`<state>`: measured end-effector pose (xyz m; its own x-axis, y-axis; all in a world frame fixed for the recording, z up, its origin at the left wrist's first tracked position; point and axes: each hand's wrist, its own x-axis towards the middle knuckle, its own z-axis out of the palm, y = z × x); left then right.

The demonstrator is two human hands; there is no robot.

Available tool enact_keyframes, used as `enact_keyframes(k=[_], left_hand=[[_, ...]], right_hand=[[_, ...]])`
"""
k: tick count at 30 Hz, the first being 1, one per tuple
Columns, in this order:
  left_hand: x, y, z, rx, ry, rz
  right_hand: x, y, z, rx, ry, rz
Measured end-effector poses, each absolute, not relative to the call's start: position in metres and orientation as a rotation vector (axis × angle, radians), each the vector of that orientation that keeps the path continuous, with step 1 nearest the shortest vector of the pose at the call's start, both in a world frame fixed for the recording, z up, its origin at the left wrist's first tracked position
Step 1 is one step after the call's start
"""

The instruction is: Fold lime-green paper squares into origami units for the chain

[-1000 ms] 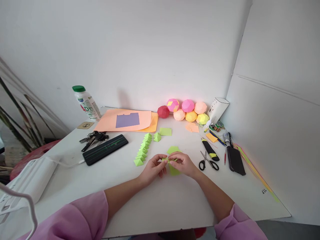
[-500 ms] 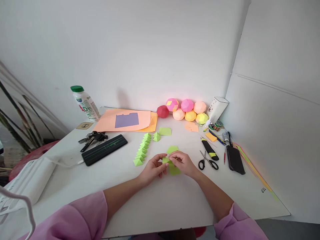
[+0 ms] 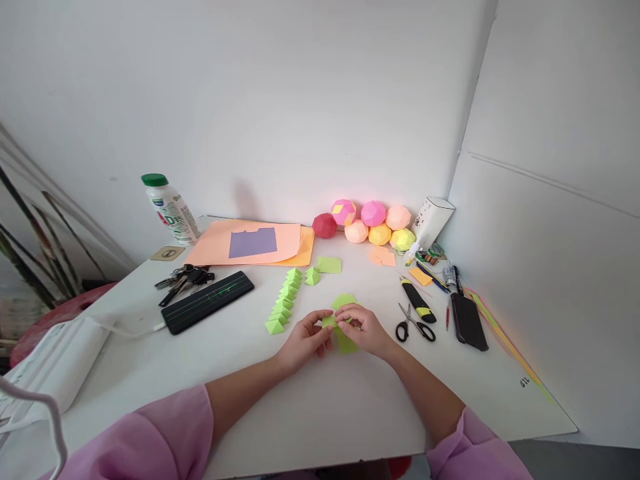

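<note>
Low over the middle of the table, both hands are on a light green paper cut-out (image 3: 347,344) with flaps above and below my fingers. My left hand (image 3: 306,339) pinches its left flap between thumb and fingers. Bent over the centre, my right hand (image 3: 366,328) presses its fingertips together on the paper and hides part of it. To the left runs a row of small green paper pyramids (image 3: 283,301). One more pyramid (image 3: 313,276) stands by itself beside a flat green paper piece (image 3: 329,265).
Scissors (image 3: 415,323) and a box cutter (image 3: 418,300) lie right of my right hand, with a phone (image 3: 469,321) beyond. Faceted paper balls (image 3: 373,213) are stacked at the wall. On the left are a black power bank (image 3: 208,302), keys (image 3: 185,280), orange sheets (image 3: 210,241) and a bottle (image 3: 173,212).
My right fingers have shifted slightly to the left over the centre of the green cut-out. My left hand keeps its pinch, and the view has moved a little.
</note>
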<state>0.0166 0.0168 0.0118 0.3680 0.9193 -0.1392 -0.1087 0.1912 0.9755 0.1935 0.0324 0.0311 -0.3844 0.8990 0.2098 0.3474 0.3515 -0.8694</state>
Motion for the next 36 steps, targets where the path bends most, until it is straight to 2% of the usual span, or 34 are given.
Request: enact_keyframes(k=[36], left_hand=[[0.0201, 0.0176, 0.0124, 1.147, 0.936, 0.881]], right_hand=[[0.1947, 0.0321, 0.0272, -1.073, -1.932, 1.019]])
